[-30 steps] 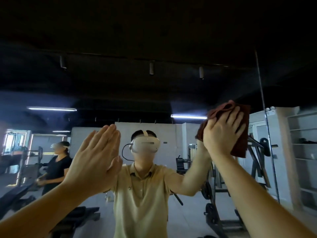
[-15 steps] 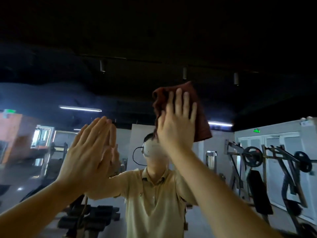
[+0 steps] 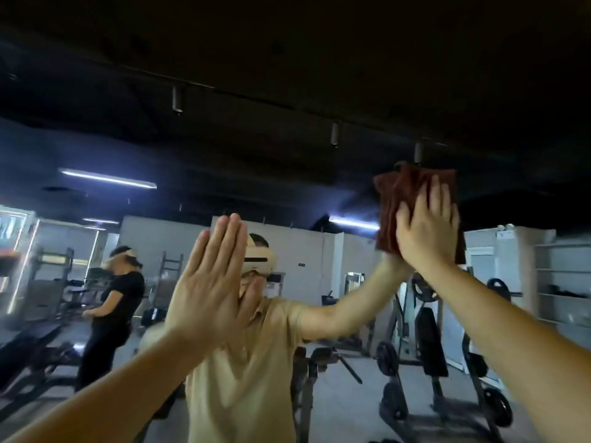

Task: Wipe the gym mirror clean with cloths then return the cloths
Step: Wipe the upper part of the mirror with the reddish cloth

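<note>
Pressing the cloth (image 3: 403,199) flat onto the mirror (image 3: 287,174) at 3 o'clock with the right hand (image 3: 427,233), fingers straight and spread over it (dark red, folded, edges showing past the palm). Holding the left hand (image 3: 209,282) up flat at 8 o'clock, fingers straight and together, gripping nothing. Reflected at 9 o'clock, a person in black (image 3: 112,302); at 4 o'clock, a weight rack (image 3: 431,343).

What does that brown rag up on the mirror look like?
The rag is a dark reddish-brown cloth, soft-looking and folded, with wrinkly ridges along its left side. It sits high on the mirror, at the right of the view. The right hand presses it flat against the glass with straight, spread fingers. Its edges poke out above and on both sides of the hand; the middle is hidden behind it.
</note>
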Motion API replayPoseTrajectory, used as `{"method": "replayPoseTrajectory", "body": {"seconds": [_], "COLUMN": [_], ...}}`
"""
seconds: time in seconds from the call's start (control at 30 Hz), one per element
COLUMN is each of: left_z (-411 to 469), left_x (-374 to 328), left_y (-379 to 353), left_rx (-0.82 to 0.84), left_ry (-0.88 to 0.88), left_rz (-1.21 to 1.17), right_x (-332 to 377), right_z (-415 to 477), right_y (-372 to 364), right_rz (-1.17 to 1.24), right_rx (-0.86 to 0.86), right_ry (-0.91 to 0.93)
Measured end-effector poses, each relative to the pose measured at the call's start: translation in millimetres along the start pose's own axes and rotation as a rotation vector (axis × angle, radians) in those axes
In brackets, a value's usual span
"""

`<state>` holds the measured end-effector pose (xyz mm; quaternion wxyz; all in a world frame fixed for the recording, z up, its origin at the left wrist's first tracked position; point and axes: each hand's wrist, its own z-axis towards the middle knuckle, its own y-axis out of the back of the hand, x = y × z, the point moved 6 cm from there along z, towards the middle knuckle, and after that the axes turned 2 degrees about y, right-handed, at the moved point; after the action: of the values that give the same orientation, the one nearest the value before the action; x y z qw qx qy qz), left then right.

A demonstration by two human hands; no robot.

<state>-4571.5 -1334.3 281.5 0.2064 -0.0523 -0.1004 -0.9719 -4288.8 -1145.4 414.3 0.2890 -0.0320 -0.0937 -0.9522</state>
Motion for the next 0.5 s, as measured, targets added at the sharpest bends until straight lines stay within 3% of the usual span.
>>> {"method": "replayPoseTrajectory", "body": {"seconds": [0.07, 0.13, 0.33, 0.5], "left_z": [-1, -1, -3, -4], "left_x": [-1, 0, 4, 4], "left_y": [1, 2, -1, 1], "left_rx": [0.002, -0.006, -0.058, -0.063], "left_ry": [-0.009, -0.027, -0.076, -0.085], "left_rz": [-0.013, -0.029, -0.083, -0.091], "right_x": [39, 90, 191, 145], "right_z": [9, -2, -102, -136], "right_y": [1, 1, -18, -22], "right_rz": [0.061, 0.079, 0.157, 0.018], "right_rx": [-0.040, -0.088, -0.098, 0.016], "right_ry": [-0.166, -0.141, 0.415, 0.772]}}
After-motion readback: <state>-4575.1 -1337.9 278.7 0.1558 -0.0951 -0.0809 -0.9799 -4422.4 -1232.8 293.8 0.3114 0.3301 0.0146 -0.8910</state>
